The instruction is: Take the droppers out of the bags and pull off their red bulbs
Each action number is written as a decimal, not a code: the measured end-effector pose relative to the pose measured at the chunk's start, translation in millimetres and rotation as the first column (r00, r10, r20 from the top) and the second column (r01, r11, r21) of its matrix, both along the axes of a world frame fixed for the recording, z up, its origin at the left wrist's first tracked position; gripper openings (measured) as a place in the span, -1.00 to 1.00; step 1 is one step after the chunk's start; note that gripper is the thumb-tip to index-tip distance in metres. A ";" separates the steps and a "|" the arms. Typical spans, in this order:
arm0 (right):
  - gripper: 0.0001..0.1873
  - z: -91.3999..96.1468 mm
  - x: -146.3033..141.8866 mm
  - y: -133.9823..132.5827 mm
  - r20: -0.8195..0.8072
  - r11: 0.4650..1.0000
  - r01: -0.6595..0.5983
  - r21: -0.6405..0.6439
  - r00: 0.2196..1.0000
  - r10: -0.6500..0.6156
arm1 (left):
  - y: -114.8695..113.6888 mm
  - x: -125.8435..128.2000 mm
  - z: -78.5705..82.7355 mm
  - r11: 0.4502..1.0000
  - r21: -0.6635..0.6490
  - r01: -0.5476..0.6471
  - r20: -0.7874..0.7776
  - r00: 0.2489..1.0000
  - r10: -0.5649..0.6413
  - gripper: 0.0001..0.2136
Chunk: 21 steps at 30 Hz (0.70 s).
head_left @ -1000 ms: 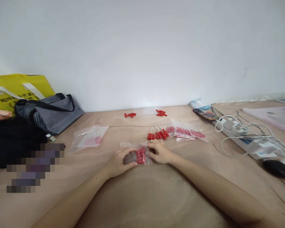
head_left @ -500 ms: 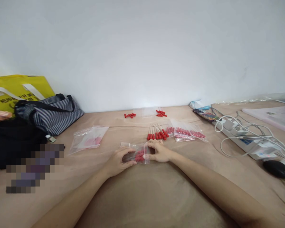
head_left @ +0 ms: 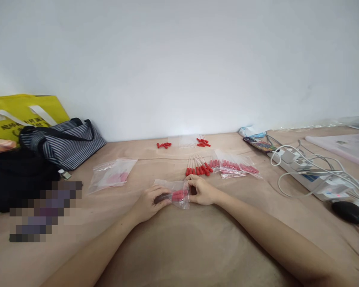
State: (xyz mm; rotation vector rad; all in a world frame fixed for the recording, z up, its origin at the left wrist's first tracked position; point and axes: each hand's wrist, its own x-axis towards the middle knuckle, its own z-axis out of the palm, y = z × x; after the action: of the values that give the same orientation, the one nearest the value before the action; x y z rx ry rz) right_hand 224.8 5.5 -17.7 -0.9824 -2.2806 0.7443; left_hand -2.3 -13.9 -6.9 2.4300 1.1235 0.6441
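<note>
A small clear plastic bag [head_left: 177,201] with several red-tipped sticks [head_left: 179,194] inside lies between my two hands at the middle of the bed-like surface. My left hand [head_left: 153,200] grips its left end, thumb and fingers curved around it. At the other end, the fingers and thumb of my right hand [head_left: 201,191] are closed on the bag's right edge. Just beyond my right hand, loose red-tipped sticks [head_left: 199,169] lie fanned out, and filled clear bags [head_left: 235,165] overlap to their right.
Other clear bags [head_left: 112,175] lie at the left. Two small groups of red pieces [head_left: 164,145] sit near the wall. A striped bag [head_left: 68,139] and a yellow bag [head_left: 26,111] stand at far left. A power strip [head_left: 314,185], cables and a black mouse [head_left: 350,211] lie at right.
The red-tipped sticks in the bag have shifted slightly right and sit deeper toward its right edge. Both hands keep nearly the same place on the bag.
</note>
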 end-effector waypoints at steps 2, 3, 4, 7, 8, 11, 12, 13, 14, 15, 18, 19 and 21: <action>-0.83 2.2 3.3 0.8 -0.014 0.999 -0.044 -0.001 0.999 0.044 | 0.2 -0.4 -0.2 1.000 0.003 -0.004 0.008 1.000 0.004 -0.80; -0.83 3.0 4.8 1.0 -0.018 0.999 -0.053 0.005 0.998 0.054 | 0.3 -0.7 -0.4 1.000 0.004 -0.004 0.010 1.000 0.004 -0.80; -0.84 3.5 6.0 1.1 -0.022 0.998 -0.056 0.019 0.998 0.056 | 0.4 -0.9 -0.6 1.000 0.004 -0.002 0.011 1.000 0.002 -0.80; -0.85 2.5 9.0 1.3 -0.053 0.995 -0.065 0.077 0.996 0.069 | 0.7 -1.4 -1.5 1.000 0.004 0.003 0.017 1.000 -0.003 -0.81; -0.85 1.8 10.0 1.4 -0.063 0.993 -0.067 0.095 0.995 0.073 | 0.8 -1.5 -1.7 1.000 0.005 0.003 0.018 1.000 -0.003 -0.81; -0.84 0.6 13.8 1.9 -0.066 0.991 -0.061 0.122 0.995 0.070 | 1.2 -1.8 -2.1 1.000 0.009 0.000 0.018 1.000 -0.001 -0.81; -0.83 0.8 15.2 1.9 -0.052 0.991 -0.065 0.121 0.996 0.072 | 1.4 -2.0 -2.1 1.000 0.009 0.001 0.015 1.000 -0.001 -0.81; -0.81 1.2 16.4 1.9 -0.033 0.990 -0.075 0.118 0.996 0.080 | 1.5 -2.1 -2.0 1.000 0.006 0.002 0.012 1.000 -0.002 -0.81; -0.77 1.7 17.4 1.7 -0.015 0.989 -0.091 0.114 0.996 0.093 | 1.7 -2.2 -1.9 1.000 0.003 0.002 0.010 1.000 -0.002 -0.81; -0.72 2.4 17.9 1.4 -0.002 0.988 -0.110 0.110 0.994 0.110 | 1.8 -2.2 -1.8 1.000 0.000 0.002 0.011 1.000 -0.002 -0.81; -0.68 3.9 17.4 0.6 -0.003 0.984 -0.149 0.093 0.989 0.150 | 2.1 -2.0 -1.5 1.000 -0.010 -0.006 0.020 1.000 0.006 -0.81; -0.73 4.2 16.9 0.6 -0.011 0.986 -0.146 0.084 0.989 0.148 | 2.2 -1.8 -1.4 1.000 -0.014 -0.010 0.024 1.000 0.010 -0.81; -0.81 4.4 16.4 1.5 -0.027 0.990 -0.127 0.063 0.991 0.129 | 2.3 -1.5 -1.1 1.000 -0.024 -0.014 0.030 0.999 0.015 -0.81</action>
State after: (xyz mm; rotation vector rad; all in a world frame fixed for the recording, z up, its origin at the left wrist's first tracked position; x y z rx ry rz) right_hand 241.2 7.0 -13.3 -0.7975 -2.3420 0.7317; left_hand -3.8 -11.6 -8.0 2.3868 1.1314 0.6661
